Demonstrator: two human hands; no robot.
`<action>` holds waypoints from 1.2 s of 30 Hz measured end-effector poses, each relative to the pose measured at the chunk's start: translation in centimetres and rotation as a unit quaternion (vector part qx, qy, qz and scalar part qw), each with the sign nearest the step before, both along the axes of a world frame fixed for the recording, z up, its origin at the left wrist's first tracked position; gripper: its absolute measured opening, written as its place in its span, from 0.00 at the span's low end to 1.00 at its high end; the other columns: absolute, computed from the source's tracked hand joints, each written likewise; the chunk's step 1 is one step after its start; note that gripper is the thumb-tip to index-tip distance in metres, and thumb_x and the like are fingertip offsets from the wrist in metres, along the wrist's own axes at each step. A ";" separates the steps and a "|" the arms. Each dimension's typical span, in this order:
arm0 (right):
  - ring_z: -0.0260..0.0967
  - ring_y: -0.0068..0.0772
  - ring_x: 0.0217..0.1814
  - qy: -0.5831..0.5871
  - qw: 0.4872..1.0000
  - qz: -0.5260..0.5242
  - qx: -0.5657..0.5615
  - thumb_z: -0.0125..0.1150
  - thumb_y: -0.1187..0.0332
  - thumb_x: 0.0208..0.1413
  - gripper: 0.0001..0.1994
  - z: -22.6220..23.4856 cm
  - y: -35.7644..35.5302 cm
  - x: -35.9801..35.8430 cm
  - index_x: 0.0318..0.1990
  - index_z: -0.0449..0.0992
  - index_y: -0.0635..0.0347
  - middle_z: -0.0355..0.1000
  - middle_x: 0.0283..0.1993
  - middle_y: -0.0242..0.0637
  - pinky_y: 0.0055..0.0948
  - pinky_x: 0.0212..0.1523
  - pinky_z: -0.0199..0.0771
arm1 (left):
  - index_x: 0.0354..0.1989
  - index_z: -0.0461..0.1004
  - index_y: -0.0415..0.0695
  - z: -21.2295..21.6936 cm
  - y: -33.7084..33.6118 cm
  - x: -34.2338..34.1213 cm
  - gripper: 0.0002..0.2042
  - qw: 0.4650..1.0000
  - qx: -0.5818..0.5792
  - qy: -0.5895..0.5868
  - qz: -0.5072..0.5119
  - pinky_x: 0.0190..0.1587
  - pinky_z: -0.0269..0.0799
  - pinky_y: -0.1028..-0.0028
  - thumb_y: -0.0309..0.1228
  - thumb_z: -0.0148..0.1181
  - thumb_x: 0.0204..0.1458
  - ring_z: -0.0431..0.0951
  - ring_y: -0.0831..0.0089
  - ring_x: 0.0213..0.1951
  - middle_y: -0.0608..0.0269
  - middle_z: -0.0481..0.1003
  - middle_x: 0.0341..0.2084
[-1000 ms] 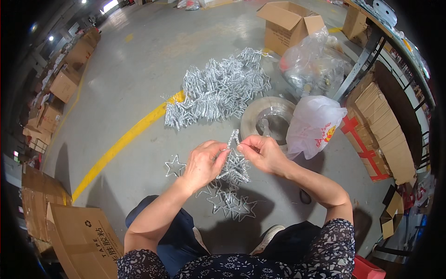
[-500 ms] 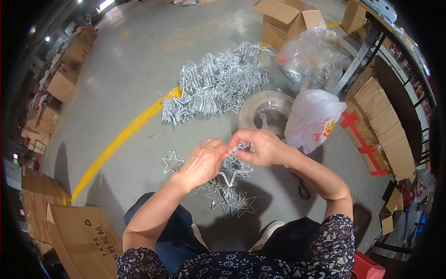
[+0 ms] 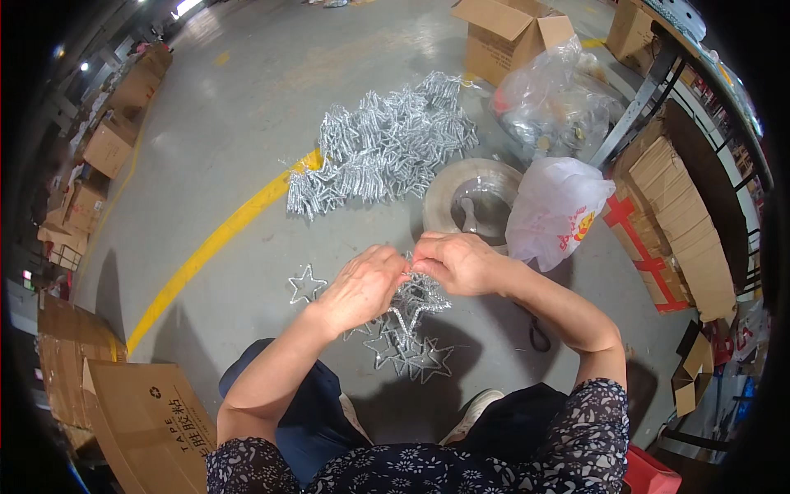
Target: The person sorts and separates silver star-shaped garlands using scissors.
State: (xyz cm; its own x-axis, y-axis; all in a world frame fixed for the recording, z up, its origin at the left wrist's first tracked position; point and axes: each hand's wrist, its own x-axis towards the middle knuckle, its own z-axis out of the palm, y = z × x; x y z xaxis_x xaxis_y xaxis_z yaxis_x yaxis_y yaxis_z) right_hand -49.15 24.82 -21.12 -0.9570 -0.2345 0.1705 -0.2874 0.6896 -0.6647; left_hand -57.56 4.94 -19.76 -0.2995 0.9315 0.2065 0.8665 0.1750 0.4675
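Observation:
My left hand (image 3: 360, 285) and my right hand (image 3: 455, 262) meet in front of me, both closed on a bundle of silver wire stars (image 3: 417, 298) held just above the floor. The bundle's top is hidden between my fingers. Under the hands several more silver stars (image 3: 410, 354) lie stacked on the concrete. A single star (image 3: 306, 285) lies flat to the left of my left hand. Farther off, a big heap of the same silver stars (image 3: 380, 148) is spread across the floor.
A clear round spool (image 3: 471, 199) and a white plastic bag (image 3: 556, 209) sit just beyond my right hand. A transparent bag (image 3: 553, 100) and an open carton (image 3: 512, 34) stand behind. A yellow floor line (image 3: 216, 240) runs left. Flat cartons (image 3: 145, 420) lie at lower left, boxes (image 3: 676, 222) on the right.
My hands have drawn closer together and now overlap on the star bundle, which has dropped slightly lower between them. The heaps on the floor have not moved.

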 end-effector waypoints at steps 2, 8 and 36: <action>0.69 0.52 0.38 -0.007 1.000 0.010 -0.013 0.54 0.65 0.56 0.08 -0.2 0.1 -0.1 0.34 0.73 0.60 0.70 0.34 0.42 0.45 0.37 0.68 | 0.34 0.70 0.38 0.0 -0.1 0.1 0.07 1.000 0.005 0.000 -0.003 0.42 0.68 0.60 0.26 0.59 0.49 0.71 0.52 0.38 0.50 0.70 0.31; 0.70 0.54 0.38 -0.097 0.995 -0.008 0.022 0.50 0.61 0.60 0.12 0.4 -0.4 -0.2 0.33 0.73 0.61 0.72 0.33 0.48 0.47 0.39 0.68 | 0.36 0.73 0.41 -0.1 0.0 0.9 0.14 0.998 0.026 0.028 0.043 0.42 0.69 0.62 0.34 0.67 0.43 0.74 0.55 0.35 0.56 0.73 0.29; 0.73 0.26 0.33 -0.049 0.968 -0.131 -0.209 0.53 0.64 0.60 0.12 -2.4 0.2 1.3 0.45 0.69 0.64 0.72 0.34 0.34 0.27 0.30 0.72 | 0.31 0.75 0.41 -1.6 1.2 1.2 0.06 0.982 0.129 0.134 0.043 0.35 0.69 0.65 0.23 0.62 0.43 0.74 0.62 0.29 0.61 0.76 0.25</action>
